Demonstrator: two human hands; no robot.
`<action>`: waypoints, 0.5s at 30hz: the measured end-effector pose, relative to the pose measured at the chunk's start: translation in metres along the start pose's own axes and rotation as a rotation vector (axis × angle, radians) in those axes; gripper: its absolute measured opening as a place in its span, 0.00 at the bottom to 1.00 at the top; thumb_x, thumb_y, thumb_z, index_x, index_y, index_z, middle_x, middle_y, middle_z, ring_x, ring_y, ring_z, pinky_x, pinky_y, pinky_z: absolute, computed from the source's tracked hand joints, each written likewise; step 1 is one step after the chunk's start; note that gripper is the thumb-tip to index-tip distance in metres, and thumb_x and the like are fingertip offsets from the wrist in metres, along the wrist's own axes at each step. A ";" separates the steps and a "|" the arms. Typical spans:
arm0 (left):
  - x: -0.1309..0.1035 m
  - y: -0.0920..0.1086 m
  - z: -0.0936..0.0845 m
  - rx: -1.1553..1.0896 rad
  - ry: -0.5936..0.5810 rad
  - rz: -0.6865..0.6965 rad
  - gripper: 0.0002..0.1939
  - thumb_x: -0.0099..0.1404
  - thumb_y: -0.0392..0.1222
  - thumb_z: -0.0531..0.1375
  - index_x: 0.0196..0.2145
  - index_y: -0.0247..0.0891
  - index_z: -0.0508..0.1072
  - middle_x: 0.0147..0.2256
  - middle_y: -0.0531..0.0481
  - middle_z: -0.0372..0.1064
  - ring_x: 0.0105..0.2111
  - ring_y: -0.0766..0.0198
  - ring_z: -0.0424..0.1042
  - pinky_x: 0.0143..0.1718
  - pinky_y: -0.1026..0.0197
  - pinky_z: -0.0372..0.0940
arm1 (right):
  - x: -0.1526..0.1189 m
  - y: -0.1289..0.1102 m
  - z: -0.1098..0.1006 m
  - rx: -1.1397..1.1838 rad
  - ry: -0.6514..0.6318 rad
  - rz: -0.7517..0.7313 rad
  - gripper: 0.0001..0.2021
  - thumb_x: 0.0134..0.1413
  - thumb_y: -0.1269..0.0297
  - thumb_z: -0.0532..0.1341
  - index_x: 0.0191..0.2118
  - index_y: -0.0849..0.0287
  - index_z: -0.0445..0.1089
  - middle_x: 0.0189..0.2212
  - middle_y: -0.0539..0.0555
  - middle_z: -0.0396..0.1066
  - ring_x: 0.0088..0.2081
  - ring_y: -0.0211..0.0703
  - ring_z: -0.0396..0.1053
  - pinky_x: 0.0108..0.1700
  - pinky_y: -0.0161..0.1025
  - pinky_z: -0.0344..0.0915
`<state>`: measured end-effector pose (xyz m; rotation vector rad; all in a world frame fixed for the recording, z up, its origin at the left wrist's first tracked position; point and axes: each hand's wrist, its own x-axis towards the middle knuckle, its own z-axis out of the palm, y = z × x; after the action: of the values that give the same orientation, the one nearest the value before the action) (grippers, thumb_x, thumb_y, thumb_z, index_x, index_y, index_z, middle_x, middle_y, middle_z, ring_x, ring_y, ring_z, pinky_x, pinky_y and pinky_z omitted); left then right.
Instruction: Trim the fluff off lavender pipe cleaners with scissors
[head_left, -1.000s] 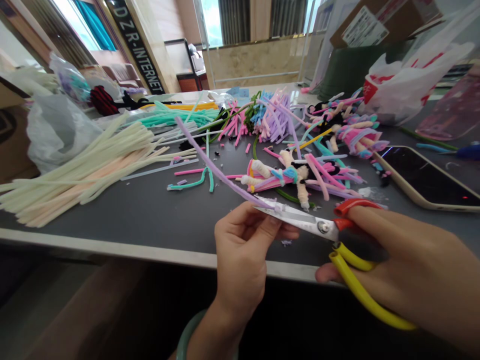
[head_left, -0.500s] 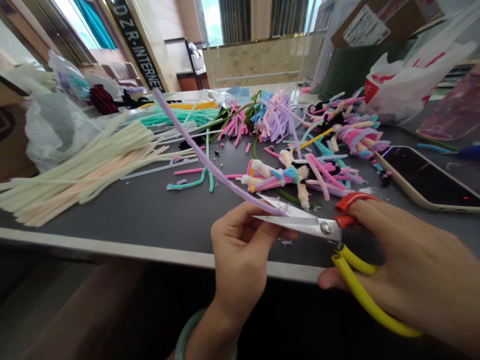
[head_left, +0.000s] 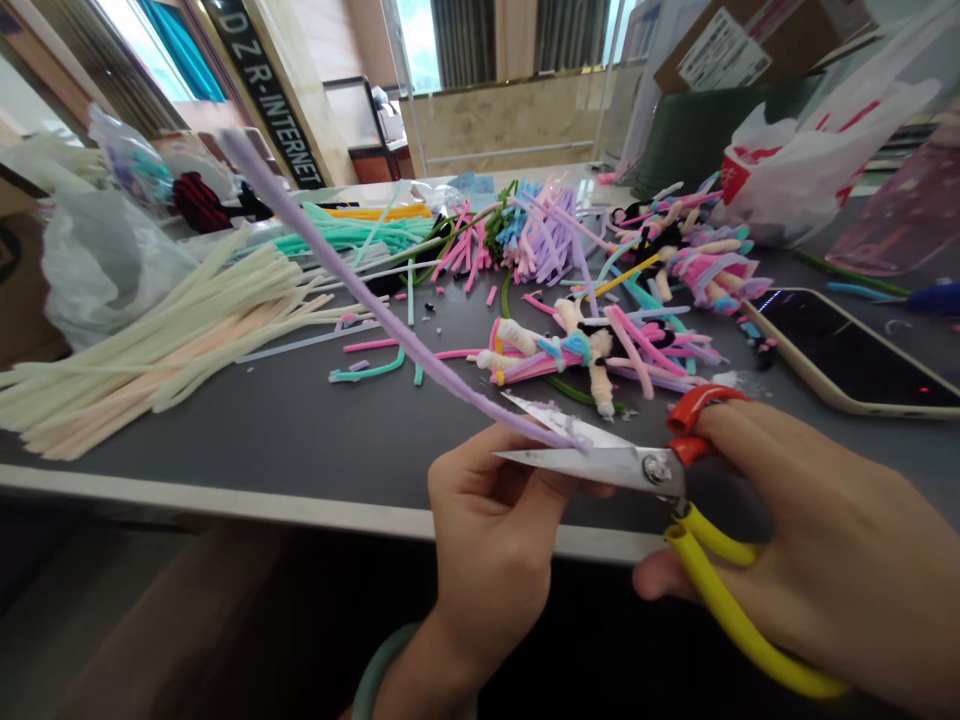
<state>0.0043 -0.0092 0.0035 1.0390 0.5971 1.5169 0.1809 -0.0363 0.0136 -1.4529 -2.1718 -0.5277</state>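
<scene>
Head view: the person's left hand (head_left: pixel 491 530) pinches the lilac pipe cleaner (head_left: pixel 375 305) at its near end, contact partly hidden. Long axis: far-left, upward, from between the parted scissors (head_left: pixel 630 470). The right hand (head_left: pixel 810 520) grips their handles, right, farther from it.

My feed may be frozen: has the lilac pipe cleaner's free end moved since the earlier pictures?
Yes, the lilac pipe cleaner has swung: its free end went up and left, from right of the black lettered sign to left of it.
</scene>
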 end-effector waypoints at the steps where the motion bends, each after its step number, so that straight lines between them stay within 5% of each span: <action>1: 0.000 0.000 0.000 0.008 -0.006 -0.003 0.10 0.61 0.29 0.67 0.27 0.43 0.82 0.23 0.57 0.77 0.24 0.68 0.75 0.29 0.68 0.72 | 0.000 0.000 0.000 0.002 0.002 -0.002 0.31 0.59 0.32 0.42 0.43 0.56 0.60 0.32 0.60 0.71 0.31 0.56 0.76 0.25 0.47 0.71; 15: 0.002 0.001 0.000 -0.081 -0.041 -0.089 0.10 0.62 0.29 0.67 0.27 0.42 0.82 0.23 0.58 0.77 0.25 0.71 0.76 0.30 0.73 0.73 | -0.002 0.001 0.002 0.064 0.020 0.026 0.33 0.57 0.29 0.43 0.42 0.57 0.63 0.30 0.58 0.74 0.28 0.54 0.76 0.23 0.47 0.72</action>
<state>0.0037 -0.0075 0.0048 0.9666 0.5417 1.4277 0.1815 -0.0360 0.0109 -1.4339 -2.1313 -0.4580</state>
